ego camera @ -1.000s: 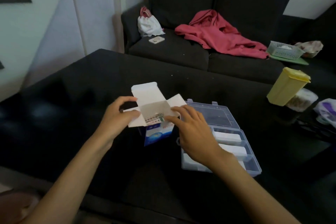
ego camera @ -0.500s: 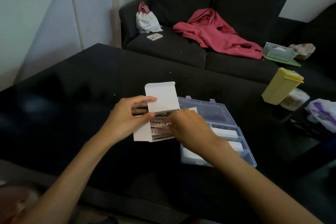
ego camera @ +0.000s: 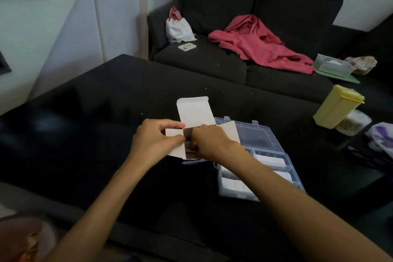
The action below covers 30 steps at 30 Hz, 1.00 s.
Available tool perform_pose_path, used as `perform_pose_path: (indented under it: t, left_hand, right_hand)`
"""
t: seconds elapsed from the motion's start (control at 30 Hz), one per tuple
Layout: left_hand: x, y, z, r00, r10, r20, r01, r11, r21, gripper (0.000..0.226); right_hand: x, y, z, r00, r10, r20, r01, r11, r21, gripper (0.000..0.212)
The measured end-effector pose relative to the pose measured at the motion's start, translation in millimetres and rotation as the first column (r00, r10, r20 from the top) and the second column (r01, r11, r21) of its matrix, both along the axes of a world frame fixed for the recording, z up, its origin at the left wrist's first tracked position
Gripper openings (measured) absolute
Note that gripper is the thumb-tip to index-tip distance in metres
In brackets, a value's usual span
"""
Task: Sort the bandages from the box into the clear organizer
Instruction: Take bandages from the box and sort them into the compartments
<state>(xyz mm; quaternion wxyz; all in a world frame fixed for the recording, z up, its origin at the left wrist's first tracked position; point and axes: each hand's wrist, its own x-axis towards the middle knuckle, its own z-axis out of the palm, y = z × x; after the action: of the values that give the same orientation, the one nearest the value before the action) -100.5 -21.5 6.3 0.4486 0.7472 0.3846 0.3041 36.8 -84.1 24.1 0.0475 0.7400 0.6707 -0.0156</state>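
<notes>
Bench (ego camera: 89,117), black, carried the work; dark sofa (ego camera: 223,64) behind it with a red garment (ego camera: 259,47), white drawstring bag (ego camera: 178,28) and a phone (ego camera: 187,47) on the seat. Yellow lidded container (ego camera: 337,108) stood at the bench's right side, well apart from the hands.

Change from a second ago: the box (ego camera: 195,112) then stood upright showing its blue face, flaps spread; now it was tipped toward the person, white flaps facing up, blue face out of sight. Half a second ago the right fingertips only touched the bandages; now they were sunk deeper into the box mouth.

Clear organizer (ego camera: 263,155) lay open just right of the box, its lid partly behind the right flap, white packets in its near compartments.

Left hand (ego camera: 154,140) gripped the box's left flap and side, fingers curled. Right hand (ego camera: 209,142) curled into the opening, apparently pinching the bandages (ego camera: 188,145); the grip itself was hidden by the knuckles.

Bandages sat inside the box, between the two hands, only a small pinkish edge showing.
</notes>
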Motion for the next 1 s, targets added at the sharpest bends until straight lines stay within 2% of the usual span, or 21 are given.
perform_pose_path:
  t: [0.1,0.27,0.4,0.47,0.5,0.57,0.67,0.73,0.8,0.83,0.9,0.93,1.0]
  left_hand:
    - [-2.7,2.7,2.4,0.999,-0.035,-0.002,0.035,0.997,-0.066,0.031]
    - [-1.8,5.0,1.2,0.999,-0.033,0.017,0.034,0.995,-0.094,0.032]
    - [1.5,5.4,-2.2,0.998,0.023,0.052,-0.020,0.998,-0.056,0.026]
    - [4.3,7.2,-5.0,0.998,0.029,0.049,-0.027,0.999,-0.036,0.028]
    - [5.9,8.2,-6.1,0.999,0.032,0.040,-0.031,0.999,-0.026,0.030]
    - [9.4,9.6,-8.2,0.998,0.061,-0.016,-0.060,0.998,0.017,0.033]
    - [12.8,4.9,-5.0,0.975,0.204,-0.084,-0.183,0.960,0.213,0.040]
    - [14.1,-2.3,1.4,0.964,0.266,0.006,-0.252,0.905,0.344,0.033]
    - [15.0,-14.5,12.3,0.967,0.234,0.100,-0.254,0.898,0.359,0.022]
    - [15.7,-21.4,18.3,0.974,0.196,0.113,-0.222,0.921,0.319,0.021]
    - [19.9,-35.1,27.3,0.992,0.067,0.103,-0.081,0.987,0.141,0.026]
    - [23.9,-41.1,29.9,0.995,-0.024,0.097,0.023,1.000,0.011,0.026]
    - [31.7,-48.9,31.3,0.980,-0.190,0.055,0.198,0.952,-0.233,0.028]
  right_hand:
    - [2.2,-0.9,0.2,0.998,0.064,-0.024,-0.063,0.998,0.024,0.029]
    - [15.2,-7.9,6.3,0.990,0.139,-0.015,-0.138,0.990,0.022,0.031]
    - [27.0,-23.6,14.1,0.980,0.160,-0.121,-0.133,0.969,0.207,0.025]
    - [31.0,-27.7,15.6,0.969,0.129,-0.211,-0.058,0.948,0.314,0.022]
    - [31.6,-27.5,15.1,0.948,0.089,-0.304,0.025,0.936,0.352,0.022]
    - [31.4,-25.7,14.1,0.843,-0.009,-0.538,0.236,0.904,0.355,0.022]
    - [30.8,-23.9,14.0,0.572,-0.092,-0.815,0.470,0.851,0.233,0.022]
    - [31.2,-26.8,17.8,0.359,-0.100,-0.928,0.554,0.823,0.125,0.022]
    - [34.4,-34.7,24.0,0.158,-0.118,-0.980,0.565,0.825,-0.008,0.020]
    - [37.2,-40.3,27.1,0.083,-0.134,-0.987,0.539,0.840,-0.068,0.017]
    - [45.6,-56.0,31.7,0.003,-0.174,-0.985,0.465,0.872,-0.153,0.015]
    - [50.0,-65.3,33.3,-0.012,-0.205,-0.979,0.429,0.883,-0.190,0.015]
    - [58.1,-81.7,32.0,0.023,-0.298,-0.954,0.364,0.891,-0.270,0.016]
